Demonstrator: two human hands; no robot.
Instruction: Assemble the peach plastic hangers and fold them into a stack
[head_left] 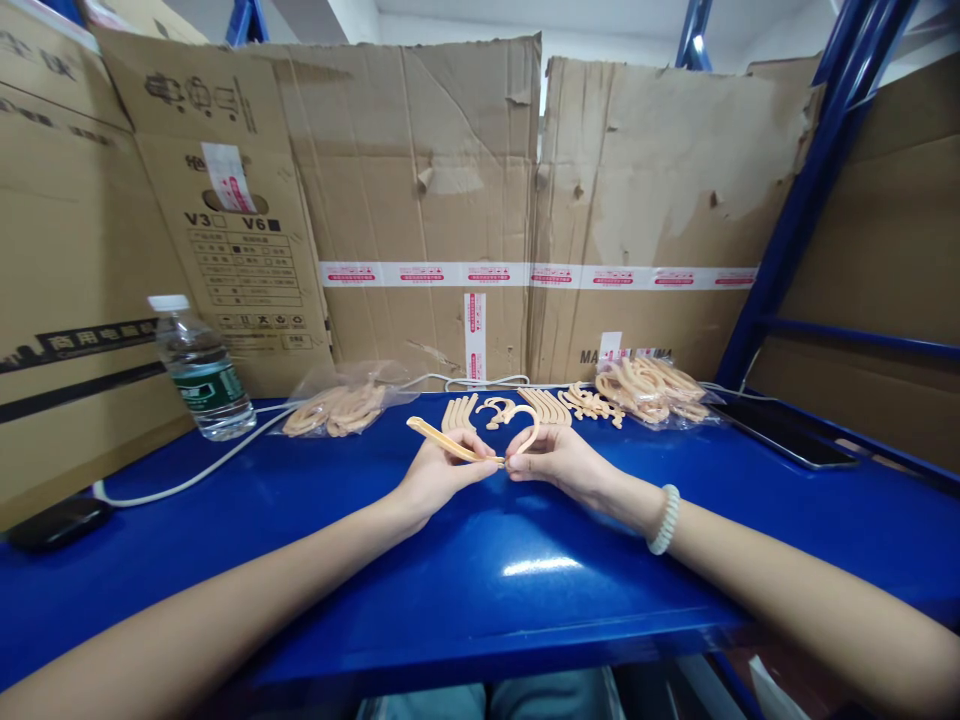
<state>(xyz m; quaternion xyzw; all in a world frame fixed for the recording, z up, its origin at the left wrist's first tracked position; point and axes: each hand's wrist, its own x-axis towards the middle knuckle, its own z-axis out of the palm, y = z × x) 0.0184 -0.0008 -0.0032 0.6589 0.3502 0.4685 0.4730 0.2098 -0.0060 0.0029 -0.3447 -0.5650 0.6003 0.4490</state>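
The left hand point(444, 468) pinches a tan strip point(441, 440), and the right hand point(555, 462) a tan hook point(535, 428); their ends meet above the blue table point(390, 590). Beyond lie rows of curved pieces point(459, 411) between two clear bags point(337, 408) of tan parts. A bottle point(210, 375) stands left; a phone point(787, 438) lies right.

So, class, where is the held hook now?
In the head view, the hook is central, in the right hand, beside the strip in the left hand.

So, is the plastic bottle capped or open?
Capped: a white cap sits on the neck of the plastic bottle.
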